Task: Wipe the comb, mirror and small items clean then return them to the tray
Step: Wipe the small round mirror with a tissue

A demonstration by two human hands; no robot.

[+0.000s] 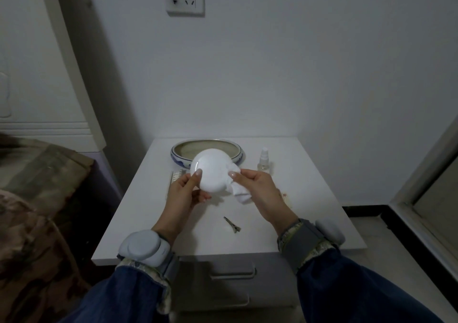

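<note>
Left hand [184, 190] grips the round white mirror [212, 171] while right hand [257, 189] pinches a white cloth [239, 194] against it

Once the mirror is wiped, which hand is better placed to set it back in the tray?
Left, probably. The left hand already grips the round white mirror by its edge, while the right hand pinches the white cloth. The tray lies just behind the mirror.

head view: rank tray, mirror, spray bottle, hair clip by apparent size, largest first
1. tray, widest, though the mirror covers its front.
2. mirror, held up nearer the camera, which inflates it.
3 and 4. spray bottle and hair clip look about alike in length; not ranking them.
</note>
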